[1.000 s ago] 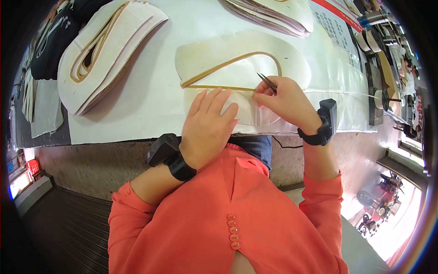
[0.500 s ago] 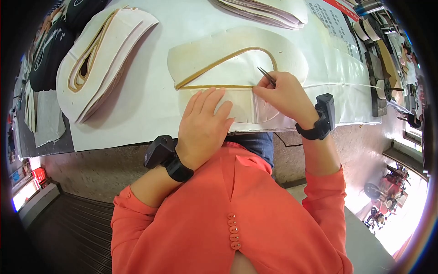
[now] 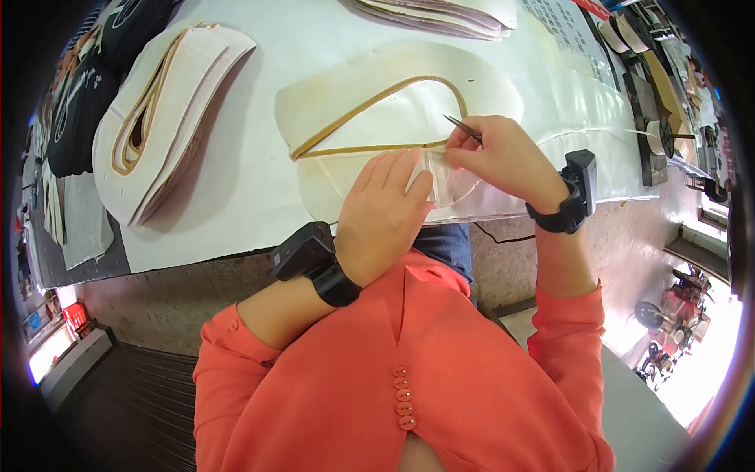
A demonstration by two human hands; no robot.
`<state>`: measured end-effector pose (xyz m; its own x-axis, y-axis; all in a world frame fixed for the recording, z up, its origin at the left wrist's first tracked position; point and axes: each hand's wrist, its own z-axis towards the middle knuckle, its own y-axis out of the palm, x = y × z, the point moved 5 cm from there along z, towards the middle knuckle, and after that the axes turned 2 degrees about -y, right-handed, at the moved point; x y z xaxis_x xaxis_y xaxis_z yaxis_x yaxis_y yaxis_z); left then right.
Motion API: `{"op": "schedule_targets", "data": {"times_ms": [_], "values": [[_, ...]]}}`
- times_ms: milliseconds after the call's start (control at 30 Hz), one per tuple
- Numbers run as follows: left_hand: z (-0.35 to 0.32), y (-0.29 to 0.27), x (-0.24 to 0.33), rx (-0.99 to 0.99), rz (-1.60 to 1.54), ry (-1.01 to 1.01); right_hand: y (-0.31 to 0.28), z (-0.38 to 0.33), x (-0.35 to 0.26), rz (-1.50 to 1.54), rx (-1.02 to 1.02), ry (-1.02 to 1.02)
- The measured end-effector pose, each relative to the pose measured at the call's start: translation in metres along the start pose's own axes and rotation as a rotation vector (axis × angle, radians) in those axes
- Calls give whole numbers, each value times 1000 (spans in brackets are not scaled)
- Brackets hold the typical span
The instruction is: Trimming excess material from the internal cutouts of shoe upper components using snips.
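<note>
A flat cream piece (image 3: pixel 346 86) with rounded ends lies on the white-covered table. Tan edging (image 3: pixel 370 108) borders its teardrop-shaped opening. My left hand (image 3: pixel 387 197) lies open over the near part, its fingers stretched out up to the lower edging. My right hand (image 3: pixel 503 157) is closed at the right end of that edging. A small pointed dark metal tool (image 3: pixel 464 128), scissors or tweezers, sticks out of it to the left. Its thumb and fingertips pinch close to the edging, and what lies between them is hidden. A thin white tape (image 3: pixel 578 134) runs from the spool toward this hand.
On the left stands a folded stack of similar cream pieces (image 3: pixel 177 118), beside dark cloth items (image 3: pixel 79 118). Another stack (image 3: pixel 440 17) lies at the far edge. A white spool (image 3: pixel 657 137) sits on a holder at the right. Printed sheets (image 3: pixel 562 35) lie far right.
Both hands have moved right, the left one further along the lower edging. In the picture the cream piece and stacks sit slightly further left. The pointed tool stays in my right hand.
</note>
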<state>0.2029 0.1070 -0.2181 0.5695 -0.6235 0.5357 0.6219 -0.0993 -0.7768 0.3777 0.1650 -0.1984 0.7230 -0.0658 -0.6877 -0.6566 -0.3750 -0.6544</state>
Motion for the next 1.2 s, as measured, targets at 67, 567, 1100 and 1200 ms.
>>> {"op": "schedule_targets", "data": {"times_ms": [67, 567, 1100, 1200], "values": [[0, 1, 1, -6, -1, -1, -1, 0, 9, 37, 14, 18], [14, 13, 5, 7, 14, 67, 0, 5, 16, 19, 50, 17], [21, 12, 8, -6, 61, 143, -9, 7, 23, -17, 104, 16], [28, 13, 9, -53, 133, 134, -7, 9, 25, -20, 68, 35]]}}
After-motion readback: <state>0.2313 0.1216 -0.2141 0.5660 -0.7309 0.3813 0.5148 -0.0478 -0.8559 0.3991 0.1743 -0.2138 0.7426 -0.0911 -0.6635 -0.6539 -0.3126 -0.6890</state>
